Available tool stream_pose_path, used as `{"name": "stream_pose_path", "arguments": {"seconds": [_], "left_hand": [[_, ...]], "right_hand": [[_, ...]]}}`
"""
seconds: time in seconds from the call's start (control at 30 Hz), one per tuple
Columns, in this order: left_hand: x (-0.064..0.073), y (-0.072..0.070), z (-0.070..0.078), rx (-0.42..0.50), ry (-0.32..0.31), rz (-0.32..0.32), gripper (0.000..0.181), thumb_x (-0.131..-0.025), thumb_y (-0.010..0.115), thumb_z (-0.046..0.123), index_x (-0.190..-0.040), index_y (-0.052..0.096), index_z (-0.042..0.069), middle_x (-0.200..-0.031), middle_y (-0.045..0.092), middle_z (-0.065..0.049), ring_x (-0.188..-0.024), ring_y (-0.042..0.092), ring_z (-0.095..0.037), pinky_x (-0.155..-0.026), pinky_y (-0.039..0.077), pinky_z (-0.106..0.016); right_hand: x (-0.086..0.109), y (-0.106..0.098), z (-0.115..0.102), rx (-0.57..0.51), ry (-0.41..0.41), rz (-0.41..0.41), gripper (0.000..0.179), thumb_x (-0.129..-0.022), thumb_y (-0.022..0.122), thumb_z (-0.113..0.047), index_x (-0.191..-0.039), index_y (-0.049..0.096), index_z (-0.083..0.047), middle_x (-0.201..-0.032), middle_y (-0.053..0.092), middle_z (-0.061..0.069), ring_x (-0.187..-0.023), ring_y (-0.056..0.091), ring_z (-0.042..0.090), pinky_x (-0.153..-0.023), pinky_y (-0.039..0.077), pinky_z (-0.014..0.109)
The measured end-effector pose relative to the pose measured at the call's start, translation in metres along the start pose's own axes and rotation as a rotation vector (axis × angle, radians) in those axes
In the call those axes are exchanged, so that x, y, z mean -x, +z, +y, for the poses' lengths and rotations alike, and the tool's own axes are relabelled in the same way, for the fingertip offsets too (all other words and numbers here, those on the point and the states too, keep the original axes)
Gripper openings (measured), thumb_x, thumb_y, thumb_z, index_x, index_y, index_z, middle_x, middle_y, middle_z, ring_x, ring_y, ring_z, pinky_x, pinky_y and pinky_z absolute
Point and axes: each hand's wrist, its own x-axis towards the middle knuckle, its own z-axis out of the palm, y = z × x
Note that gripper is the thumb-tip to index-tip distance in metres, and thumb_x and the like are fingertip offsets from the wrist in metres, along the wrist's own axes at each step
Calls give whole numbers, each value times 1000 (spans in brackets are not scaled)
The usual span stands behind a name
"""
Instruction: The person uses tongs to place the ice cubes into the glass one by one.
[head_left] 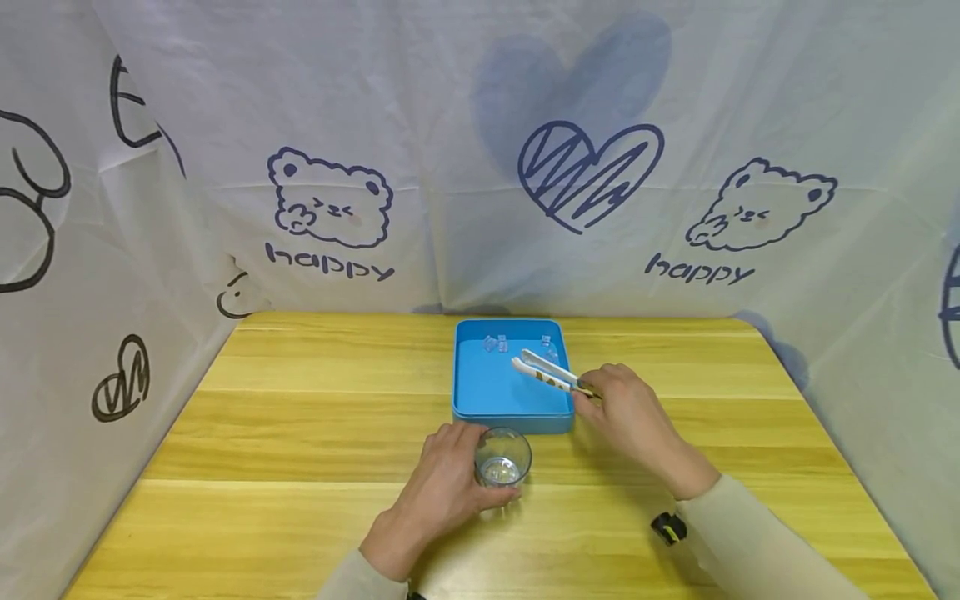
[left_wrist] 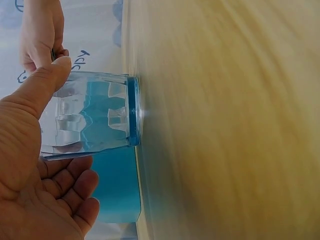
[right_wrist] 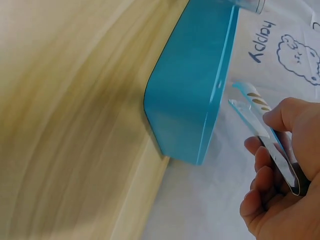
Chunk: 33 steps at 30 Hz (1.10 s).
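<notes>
My left hand [head_left: 444,477] grips a clear drinking glass [head_left: 516,454] from its left side, thumb near me and fingers on the far side. In the left wrist view, the base of the glass [left_wrist: 131,112] meets the wooden tabletop. My right hand [head_left: 628,417] pinches a pair of small tongs [head_left: 551,377], white with a few brown marks, between thumb and fingers. Their tips stand apart over the blue tray [head_left: 480,390], with nothing between them. Inside the tray, small clear cubes [head_left: 502,343] lie along the far side, and another cube [head_left: 546,341] sits toward the far right corner.
The wooden table [head_left: 300,442] carries the tray near its far edge, just beyond the glass. White cloth [head_left: 450,150] printed with bears and hearts hangs behind the table and at both sides. A black wrist device [head_left: 669,528] shows at the right sleeve.
</notes>
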Motion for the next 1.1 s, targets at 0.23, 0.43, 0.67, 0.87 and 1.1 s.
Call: {"name": "stream_pose_path", "arguments": {"seconds": [0.23,0.43,0.67,0.87,1.1], "left_hand": [[0,1,-1,18,3,7,91,-73,96,48,-144,56,6,-133,66,-9,-118,60,-28,-108,44,-55],[0,1,-1,17,2,8,93,-73,96,48,-145,55,7,-134,66,-10,-119,61,-29,-106,44,-55],[1,1,-1,14,-1,4,90,-73,96,48,-142,57,6,-131,66,-9,-117,61,-28,-107,44,-54],[1,1,-1,1,8,14,90,-72,97,48,-141,58,6,-131,66,-8,-116,61,-27,-105,45,-52],[1,1,-1,-4,16,17,91,-72,97,47,-143,57,6,-130,67,-7,-116,61,-25,-104,46,-52]], "right_hand": [[-16,4,5,30,81,-24,18,-98,66,-16,-88,71,-3,-75,59,5,-69,50,21,-60,44,34],[-23,11,7,59,105,-28,19,-96,66,-14,-79,65,-7,-70,52,4,-67,47,22,-60,40,34],[-26,17,6,79,115,-47,27,-96,66,-13,-70,57,-11,-67,48,4,-65,45,21,-58,37,32],[-28,21,4,90,95,-46,26,-95,67,-11,-70,58,-10,-65,47,3,-62,44,20,-57,37,31],[-29,25,0,114,93,-60,27,-95,69,-14,-70,59,-9,-66,49,4,-63,45,20,-57,38,32]]}}
